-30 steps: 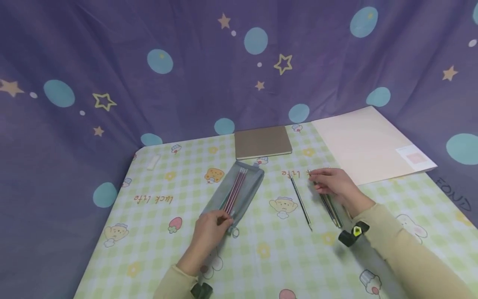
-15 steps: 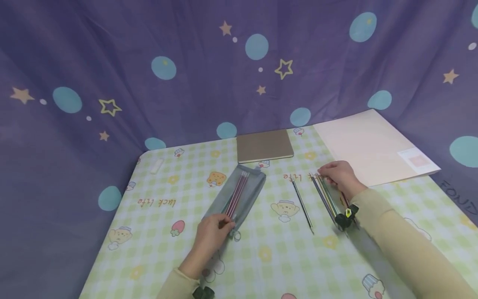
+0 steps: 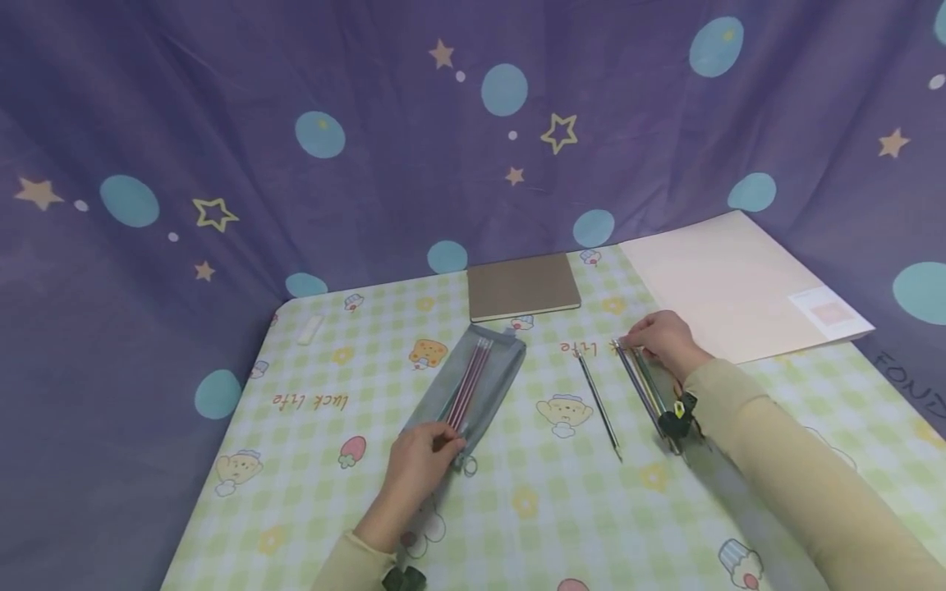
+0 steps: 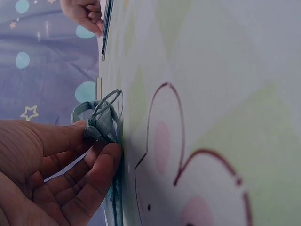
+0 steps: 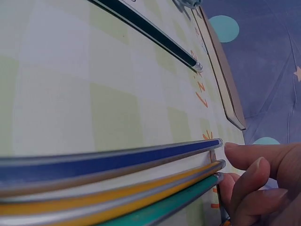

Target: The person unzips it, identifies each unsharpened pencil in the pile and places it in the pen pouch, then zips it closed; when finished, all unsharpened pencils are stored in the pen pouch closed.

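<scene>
My left hand (image 3: 421, 468) pinches the near end of a grey-blue mesh pencil pouch (image 3: 499, 386) between thumb and fingers. Several reddish pencils (image 3: 467, 386) show in the pouch, and a cord loop (image 4: 113, 97) hangs at the pinched corner. My right hand (image 3: 665, 336) is at the far ends of a loose row of pencils. In the right wrist view, a blue pencil (image 5: 117, 165), a yellow pencil (image 5: 122, 194) and a green pencil (image 5: 176, 201) lie side by side, the loosely bent fingertips right by their ends. Left of that row lies a single dark green pencil (image 3: 599, 406).
A brown notebook (image 3: 525, 287) lies at the back of the table, behind the pouch. The large cream folder (image 3: 717, 279) fills the back right. A small white eraser (image 3: 309, 330) is at the far left. Behind the table hangs a purple curtain (image 3: 399, 197).
My right hand has moved off the pencils to their far ends, and the row now lies more spread out. My left hand keeps its pinch on the pouch.
</scene>
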`<state>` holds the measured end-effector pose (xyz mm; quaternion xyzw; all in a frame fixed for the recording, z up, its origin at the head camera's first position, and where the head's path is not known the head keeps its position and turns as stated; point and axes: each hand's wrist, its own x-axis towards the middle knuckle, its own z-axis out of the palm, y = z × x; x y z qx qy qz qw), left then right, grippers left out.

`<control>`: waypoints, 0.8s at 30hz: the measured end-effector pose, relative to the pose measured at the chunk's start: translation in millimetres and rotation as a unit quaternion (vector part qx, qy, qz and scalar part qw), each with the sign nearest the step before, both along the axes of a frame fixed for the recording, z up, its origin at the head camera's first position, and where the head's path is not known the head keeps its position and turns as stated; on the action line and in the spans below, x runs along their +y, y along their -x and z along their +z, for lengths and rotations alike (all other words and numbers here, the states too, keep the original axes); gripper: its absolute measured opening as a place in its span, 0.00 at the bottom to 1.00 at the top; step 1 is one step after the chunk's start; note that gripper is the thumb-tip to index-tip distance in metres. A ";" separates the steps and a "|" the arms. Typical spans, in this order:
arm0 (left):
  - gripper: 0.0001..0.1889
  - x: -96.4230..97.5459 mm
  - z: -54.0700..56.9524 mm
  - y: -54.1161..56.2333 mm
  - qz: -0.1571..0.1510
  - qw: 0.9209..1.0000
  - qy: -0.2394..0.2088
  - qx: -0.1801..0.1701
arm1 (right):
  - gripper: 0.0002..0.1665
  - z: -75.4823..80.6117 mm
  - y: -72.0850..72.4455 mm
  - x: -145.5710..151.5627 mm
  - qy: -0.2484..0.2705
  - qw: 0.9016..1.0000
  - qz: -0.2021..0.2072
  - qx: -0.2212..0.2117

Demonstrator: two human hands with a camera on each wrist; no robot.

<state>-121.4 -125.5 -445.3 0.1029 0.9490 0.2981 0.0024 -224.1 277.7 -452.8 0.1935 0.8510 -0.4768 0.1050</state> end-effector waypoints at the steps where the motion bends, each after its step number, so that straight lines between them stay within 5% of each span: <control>1: 0.06 0.1 -0.1 0.4 0.001 1.000 0.001 -0.004 | 0.19 0.8 0.1 -1.0 -0.004 1.000 0.000 -0.001; 24: 0.06 0.1 2.4 -1.9 0.001 1.000 -0.012 -0.006 | 0.09 9.5 -3.4 -7.2 -0.067 0.995 0.070 0.015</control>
